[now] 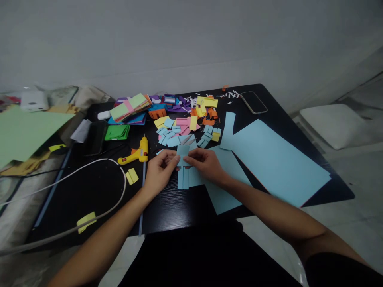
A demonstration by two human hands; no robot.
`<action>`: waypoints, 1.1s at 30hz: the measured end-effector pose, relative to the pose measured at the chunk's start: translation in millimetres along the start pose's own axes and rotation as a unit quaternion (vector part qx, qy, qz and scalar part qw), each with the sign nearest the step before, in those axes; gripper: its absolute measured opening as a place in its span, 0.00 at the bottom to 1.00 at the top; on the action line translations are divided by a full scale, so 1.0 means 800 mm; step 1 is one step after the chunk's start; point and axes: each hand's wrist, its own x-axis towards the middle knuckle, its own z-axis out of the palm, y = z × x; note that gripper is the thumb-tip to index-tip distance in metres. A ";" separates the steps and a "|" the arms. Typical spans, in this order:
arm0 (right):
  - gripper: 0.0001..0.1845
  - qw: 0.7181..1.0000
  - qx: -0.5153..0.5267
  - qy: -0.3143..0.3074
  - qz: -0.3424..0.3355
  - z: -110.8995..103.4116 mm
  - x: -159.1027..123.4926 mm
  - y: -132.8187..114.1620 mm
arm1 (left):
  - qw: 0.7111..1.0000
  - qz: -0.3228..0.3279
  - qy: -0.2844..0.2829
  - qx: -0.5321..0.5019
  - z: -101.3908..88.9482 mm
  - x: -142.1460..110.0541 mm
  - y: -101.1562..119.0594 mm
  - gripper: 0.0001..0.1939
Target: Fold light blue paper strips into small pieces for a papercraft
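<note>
Between my two hands is a small light-blue paper piece (pixel 182 153), pinched at its sides above the black table. My left hand (pixel 161 167) has thumb and fingers closed on its left edge. On the right edge, my right hand (pixel 206 162) grips with thumb and bent fingers. Just below lies a folded light-blue paper strip (pixel 183 180) with a crease along its length. Behind the hands are several small folded blue papers (pixel 170 128). A large light-blue sheet (pixel 226 195) lies partly under my right forearm.
A yellow glue gun (pixel 137 152) rests left of my hands. A stack of blue sheets (pixel 275 159) lies right, a phone (pixel 253 102) at the back right. Colored paper bundles (pixel 131 107) and scraps line the back. A white cable (pixel 124 179) loops across the left side.
</note>
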 end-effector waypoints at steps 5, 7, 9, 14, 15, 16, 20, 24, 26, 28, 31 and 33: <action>0.19 0.999 -0.014 0.015 -0.028 -0.003 -0.001 -0.002 | 0.998 0.032 -0.039 0.044 -0.010 0.004 0.001 0.08; 0.16 0.999 -0.017 0.017 -0.039 -0.004 -0.001 -0.006 | 0.993 0.082 -0.037 0.081 -0.015 0.005 0.002 0.06; 0.15 0.999 0.019 0.018 -0.027 -0.006 0.000 -0.009 | 0.979 0.155 -0.025 0.129 -0.019 0.006 0.005 0.04; 0.18 0.985 0.132 -0.048 0.101 -0.005 0.001 -0.007 | 0.946 0.259 0.013 0.197 -0.023 0.006 0.010 0.11; 0.19 0.985 0.125 -0.057 0.103 -0.004 0.001 -0.005 | 0.943 0.265 0.015 0.200 -0.023 0.005 0.010 0.11; 0.19 0.987 0.115 -0.056 0.093 -0.003 0.000 -0.003 | 0.943 0.267 0.013 0.200 -0.022 0.004 0.010 0.11; 0.19 0.996 0.075 -0.018 0.044 -0.002 -0.002 0.002 | 0.971 0.205 0.024 0.120 -0.016 0.002 0.007 0.10; 0.21 1.000 0.019 -0.002 -0.025 -0.003 -0.002 0.003 | 0.998 0.055 -0.003 -0.028 -0.010 0.001 0.005 0.13; 0.21 0.998 -0.009 0.004 -0.055 -0.003 -0.003 0.001 | 0.998 0.005 -0.040 -0.040 -0.009 0.001 0.008 0.13; 0.20 0.997 -0.023 0.014 -0.067 -0.002 -0.005 -0.001 | 0.997 -0.006 -0.065 -0.036 -0.009 0.001 0.011 0.15; 0.20 0.997 -0.027 0.023 -0.065 0.001 -0.006 0.000 | 0.998 0.000 -0.062 -0.003 -0.008 0.000 0.014 0.16; 0.21 0.998 -0.022 0.028 -0.057 0.003 -0.007 0.002 | 0.998 -0.011 -0.047 0.026 -0.006 0.000 0.012 0.16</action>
